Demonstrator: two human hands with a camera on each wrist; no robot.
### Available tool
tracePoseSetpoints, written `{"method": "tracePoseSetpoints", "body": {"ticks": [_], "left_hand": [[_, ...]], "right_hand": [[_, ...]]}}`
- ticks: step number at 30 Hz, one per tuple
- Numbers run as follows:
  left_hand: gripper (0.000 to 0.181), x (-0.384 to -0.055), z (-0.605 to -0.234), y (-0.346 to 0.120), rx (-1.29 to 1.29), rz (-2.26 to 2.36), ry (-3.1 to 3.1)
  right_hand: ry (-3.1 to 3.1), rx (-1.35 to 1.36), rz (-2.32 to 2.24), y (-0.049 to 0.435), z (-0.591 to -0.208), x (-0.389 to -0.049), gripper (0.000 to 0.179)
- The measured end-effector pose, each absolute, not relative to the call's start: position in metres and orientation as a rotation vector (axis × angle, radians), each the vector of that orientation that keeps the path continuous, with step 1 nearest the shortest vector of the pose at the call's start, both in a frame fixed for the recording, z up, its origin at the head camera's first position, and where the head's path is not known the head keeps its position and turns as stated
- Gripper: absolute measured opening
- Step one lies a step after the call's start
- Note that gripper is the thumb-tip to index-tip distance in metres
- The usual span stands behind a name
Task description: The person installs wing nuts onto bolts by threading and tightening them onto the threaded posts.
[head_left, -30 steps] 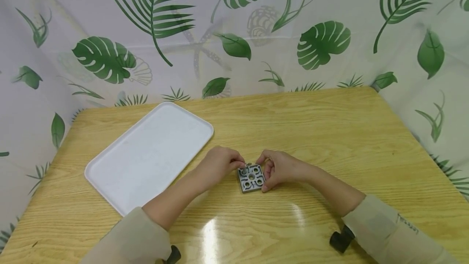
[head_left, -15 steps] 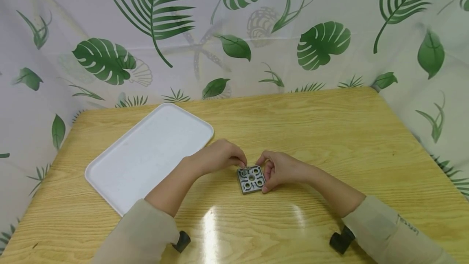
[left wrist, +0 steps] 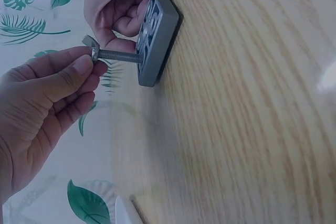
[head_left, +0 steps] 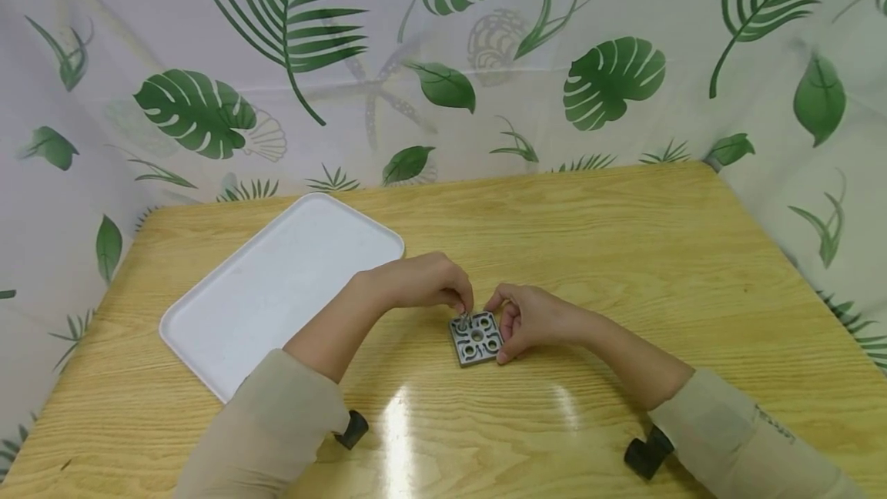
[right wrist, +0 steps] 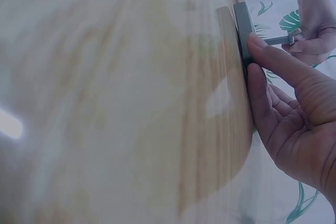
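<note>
A grey square plate (head_left: pixel 478 346) with several round holes lies flat on the table in the head view. From one corner hole a threaded bolt (left wrist: pixel 121 56) stands up, with a metal wing nut (left wrist: pixel 95 53) at its upper end. My left hand (head_left: pixel 433 281) pinches the wing nut between thumb and index finger, seen closely in the left wrist view. On the plate's right side, my right hand (head_left: pixel 539 316) grips the edge between thumb and fingers. In the right wrist view, its fingertips partly cover the plate (right wrist: pixel 243 27).
A white rectangular tray (head_left: pixel 277 291) lies at the left of the wooden table (head_left: pixel 589 229), close to my left forearm. A leaf-patterned cloth (head_left: pixel 513 98) hangs behind the table and along its sides. Black mounts (head_left: pixel 647 453) are at both sleeves.
My left hand has turned about the bolt, its wrist rising and its forearm swinging right, while its fingertips stay at the bolt's top. The right hand and plate have hardly moved.
</note>
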State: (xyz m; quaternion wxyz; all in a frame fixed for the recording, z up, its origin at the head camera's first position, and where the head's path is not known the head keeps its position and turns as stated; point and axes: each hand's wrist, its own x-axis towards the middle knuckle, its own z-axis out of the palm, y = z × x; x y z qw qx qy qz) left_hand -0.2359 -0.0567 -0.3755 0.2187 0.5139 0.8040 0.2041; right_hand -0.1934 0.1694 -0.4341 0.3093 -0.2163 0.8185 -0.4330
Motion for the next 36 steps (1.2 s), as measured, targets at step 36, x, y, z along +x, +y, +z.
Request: {"method": "tracePoseSetpoints", "body": {"ticks": [36], "left_hand": [[0.01, -0.2, -0.417, -0.068, 0.868, 1.228, 2.416]], "right_hand": [[2.149, -0.548, -1.168, 0.17, -0.437, -0.195, 0.064]]}}
